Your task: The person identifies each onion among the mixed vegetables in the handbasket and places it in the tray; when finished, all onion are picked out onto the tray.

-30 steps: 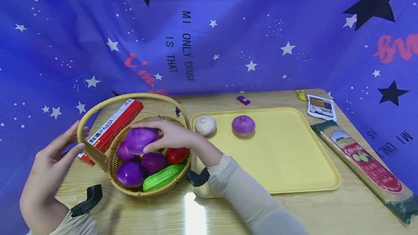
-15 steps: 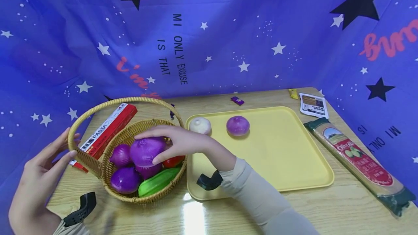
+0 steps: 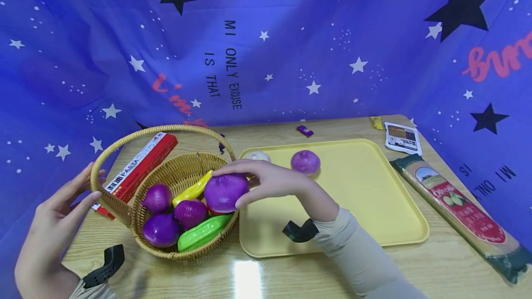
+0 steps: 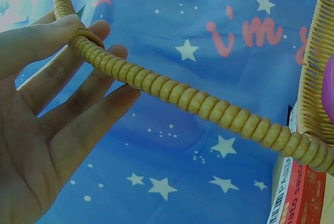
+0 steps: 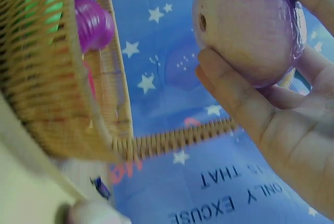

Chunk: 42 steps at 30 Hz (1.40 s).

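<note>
My right hand (image 3: pixel 270 181) grips a large purple onion (image 3: pixel 226 193) over the right rim of the wicker basket (image 3: pixel 178 170), raised above the other contents. In the right wrist view, fingers and thumb lie round the onion (image 5: pixel 250 25), with its root end showing. My left hand (image 3: pixel 50 225) pinches the basket's arched handle (image 3: pixel 166 129) at its left side, thumb and fingertips on the wrapped cane (image 4: pixel 167 89). Inside the basket lie several purple vegetables, including a small onion (image 3: pixel 158 198), plus a green ridged vegetable (image 3: pixel 203 233) and a long yellow one (image 3: pixel 193 189).
Right of the basket lies a yellow tray (image 3: pixel 332 216) bearing a purple onion (image 3: pixel 305 163) and a partly hidden white onion (image 3: pixel 257 156). A red pasta box (image 3: pixel 141 165) leans behind the basket. A spaghetti pack (image 3: pixel 461 211) and white packet (image 3: pixel 402 137) are at the right.
My right hand has carried the purple onion rightward from the basket's middle to its right rim, uncovering the yellow vegetable. The left hand keeps its hold on the handle.
</note>
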Available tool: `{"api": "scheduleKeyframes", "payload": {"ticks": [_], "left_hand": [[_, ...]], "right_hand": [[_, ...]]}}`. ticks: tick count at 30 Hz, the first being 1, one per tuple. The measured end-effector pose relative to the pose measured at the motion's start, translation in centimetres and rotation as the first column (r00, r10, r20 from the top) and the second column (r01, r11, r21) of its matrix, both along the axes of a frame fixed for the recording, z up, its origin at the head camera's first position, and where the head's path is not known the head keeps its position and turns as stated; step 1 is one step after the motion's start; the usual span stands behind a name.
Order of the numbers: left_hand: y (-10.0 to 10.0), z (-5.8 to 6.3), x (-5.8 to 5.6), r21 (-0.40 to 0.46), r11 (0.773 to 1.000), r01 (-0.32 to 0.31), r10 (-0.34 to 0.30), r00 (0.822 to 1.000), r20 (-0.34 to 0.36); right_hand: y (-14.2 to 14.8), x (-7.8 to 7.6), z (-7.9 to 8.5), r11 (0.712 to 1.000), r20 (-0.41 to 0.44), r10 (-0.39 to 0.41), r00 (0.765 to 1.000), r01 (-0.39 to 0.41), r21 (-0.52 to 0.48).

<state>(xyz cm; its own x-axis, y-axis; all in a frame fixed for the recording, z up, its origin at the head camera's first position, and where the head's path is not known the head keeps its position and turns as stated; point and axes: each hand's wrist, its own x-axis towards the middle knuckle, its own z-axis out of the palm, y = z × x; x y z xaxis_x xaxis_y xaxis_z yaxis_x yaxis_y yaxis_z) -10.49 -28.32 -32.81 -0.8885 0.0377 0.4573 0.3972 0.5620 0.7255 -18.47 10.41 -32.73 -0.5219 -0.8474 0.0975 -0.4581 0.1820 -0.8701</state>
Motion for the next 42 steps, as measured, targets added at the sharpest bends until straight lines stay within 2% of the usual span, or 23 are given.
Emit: {"api": "scheduleKeyframes", "payload": {"ticks": [6, 12, 20, 28, 32, 36, 38, 42], "left_hand": [[0.1, 0.0, 0.0, -0.010, 1.000, -0.010, 0.010, 1.000, -0.003], [-0.1, 0.1, 0.2, -0.022, 0.999, -0.028, 0.029, 1.000, 0.010], [0.2, 0.4, 0.2, -0.053, 0.998, -0.034, 0.035, 0.999, 0.008], [0.5, 0.6, 0.3, -0.065, 0.997, -0.041, 0.042, 0.999, 0.010], [0.4, 0.5, 0.3, -0.066, 0.997, -0.038, 0.038, 0.999, 0.012], [0.4, 0.3, 0.2, -0.063, 0.997, -0.035, 0.037, 0.999, 0.017], [0.3, 0.3, 0.2, -0.068, 0.997, -0.039, 0.041, 0.999, 0.020], [0.2, 0.1, 0.2, -0.058, 0.998, -0.038, 0.039, 0.999, 0.023]], "right_hand": [[3.2, 0.3, -0.3, 0.996, 0.051, -0.090, 0.995, 0.090, 0.014], [5.5, 0.3, -0.2, 0.989, 0.116, -0.139, 0.983, 0.143, -0.025], [7.7, -0.3, 0.1, 0.969, 0.107, -0.245, 0.964, 0.248, -0.016], [10.2, -0.8, -0.4, 0.954, 0.100, -0.293, 0.951, 0.298, -0.036], [11.6, -0.9, -0.7, 0.938, 0.132, -0.339, 0.931, 0.346, -0.031], [13.0, -0.9, -1.0, 0.908, 0.174, -0.413, 0.894, 0.420, -0.004], [13.7, -0.9, -1.1, 0.892, 0.166, -0.446, 0.880, 0.452, 0.002], [15.3, -1.2, -1.2, 0.872, 0.102, -0.486, 0.868, 0.489, 0.001]]}}
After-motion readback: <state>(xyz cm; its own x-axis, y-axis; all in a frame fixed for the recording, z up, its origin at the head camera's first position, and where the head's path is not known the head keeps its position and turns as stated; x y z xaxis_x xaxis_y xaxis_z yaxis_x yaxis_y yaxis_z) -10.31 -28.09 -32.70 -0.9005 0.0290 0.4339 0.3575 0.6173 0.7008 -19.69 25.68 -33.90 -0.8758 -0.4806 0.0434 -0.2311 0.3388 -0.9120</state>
